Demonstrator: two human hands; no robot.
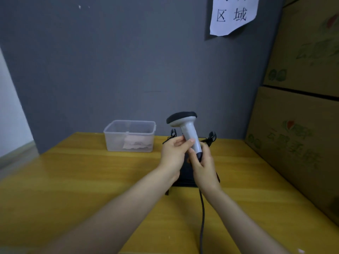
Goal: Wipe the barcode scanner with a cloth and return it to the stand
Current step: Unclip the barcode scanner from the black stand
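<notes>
The barcode scanner (185, 123), white with a dark head, is held upright above the table, head up and tilted left. My left hand (174, 153) grips the middle of its handle. My right hand (202, 164) holds the dark lower end, where the grey cable (201, 213) leaves and runs toward me. Directly behind and under my hands stands the black stand (186, 177), its forked arms (211, 136) showing at the back. A pale cloth (137, 143) lies folded inside a clear plastic box (128, 135) at the back left.
The yellow wooden table (91, 180) ends at a grey wall (128, 70) behind. Stacked cardboard boxes (297, 134) stand along the right edge. A paper sign (233, 13) hangs on the wall, top right.
</notes>
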